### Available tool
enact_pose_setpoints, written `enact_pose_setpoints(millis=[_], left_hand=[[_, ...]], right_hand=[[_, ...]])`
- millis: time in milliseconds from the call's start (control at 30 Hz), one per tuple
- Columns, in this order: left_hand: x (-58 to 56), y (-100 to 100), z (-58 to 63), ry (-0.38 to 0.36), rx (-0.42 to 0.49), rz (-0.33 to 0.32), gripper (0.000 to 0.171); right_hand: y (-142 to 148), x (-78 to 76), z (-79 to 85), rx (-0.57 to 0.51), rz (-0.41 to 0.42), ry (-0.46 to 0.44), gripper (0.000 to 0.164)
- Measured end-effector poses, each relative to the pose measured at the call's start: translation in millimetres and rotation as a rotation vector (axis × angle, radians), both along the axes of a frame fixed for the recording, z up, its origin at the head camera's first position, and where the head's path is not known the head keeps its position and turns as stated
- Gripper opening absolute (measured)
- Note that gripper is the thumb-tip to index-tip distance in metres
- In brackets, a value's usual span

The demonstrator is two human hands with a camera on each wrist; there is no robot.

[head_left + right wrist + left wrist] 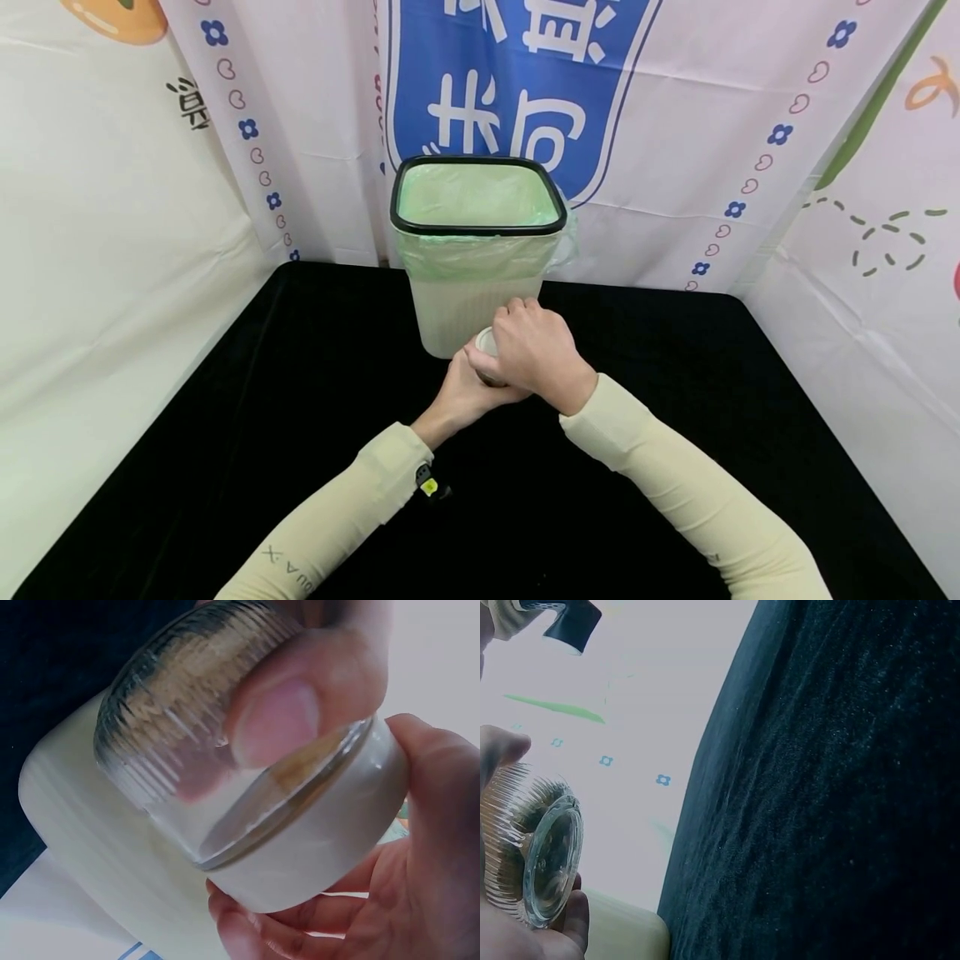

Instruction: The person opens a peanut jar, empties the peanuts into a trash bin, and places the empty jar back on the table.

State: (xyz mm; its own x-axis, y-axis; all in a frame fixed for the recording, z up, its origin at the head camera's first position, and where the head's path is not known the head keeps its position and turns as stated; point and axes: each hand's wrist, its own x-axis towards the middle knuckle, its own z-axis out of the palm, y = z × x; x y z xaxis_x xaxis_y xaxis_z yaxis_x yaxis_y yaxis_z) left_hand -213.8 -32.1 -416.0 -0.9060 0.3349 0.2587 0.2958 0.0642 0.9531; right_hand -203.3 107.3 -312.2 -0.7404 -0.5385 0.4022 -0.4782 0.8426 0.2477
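Note:
In front of the bin, both hands meet at a clear ribbed glass jar with a white lid. My left hand grips the glass body; its thumb lies across the ribs in the right wrist view. The round glass base faces outward in the left wrist view. My right hand holds the lid from above, with thumb and fingers curled around its side. From the head view, most of the jar is hidden by the hands, and only part of the lid top shows.
A pale waste bin with a black rim and a green plastic liner stands at the back of the black-covered table. Printed white curtains enclose the table at the back and sides.

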Motion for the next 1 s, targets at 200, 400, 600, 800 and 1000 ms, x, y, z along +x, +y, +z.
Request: enact_pose_setpoints(millis=[200,400,600,800,1000], left_hand=[[-0.7,0.5,-0.4,-0.016,0.004,0.000,0.069],[-2.1,1.5,-2.5,-0.022,0.026,-0.019,0.069],[-2.7,1.6,-1.7,0.002,0.048,-0.038,0.069],[-5.4,1.1,-1.1,0.027,0.046,-0.034,0.071],[-6.3,0.4,1.4,-0.003,0.052,-0.053,0.071]], right_hand=[[1.7,-0.8,-0.4,-0.004,0.022,-0.003,0.060],[4.6,-2.8,-3.5,-0.026,0.070,0.046,0.057],[7.0,-5.3,-5.1,-0.029,0.119,0.096,0.055],[8.1,-7.1,-1.7,-0.008,0.118,0.026,0.056],[9.9,-9.2,1.3,-0.015,0.131,-0.053,0.056]])
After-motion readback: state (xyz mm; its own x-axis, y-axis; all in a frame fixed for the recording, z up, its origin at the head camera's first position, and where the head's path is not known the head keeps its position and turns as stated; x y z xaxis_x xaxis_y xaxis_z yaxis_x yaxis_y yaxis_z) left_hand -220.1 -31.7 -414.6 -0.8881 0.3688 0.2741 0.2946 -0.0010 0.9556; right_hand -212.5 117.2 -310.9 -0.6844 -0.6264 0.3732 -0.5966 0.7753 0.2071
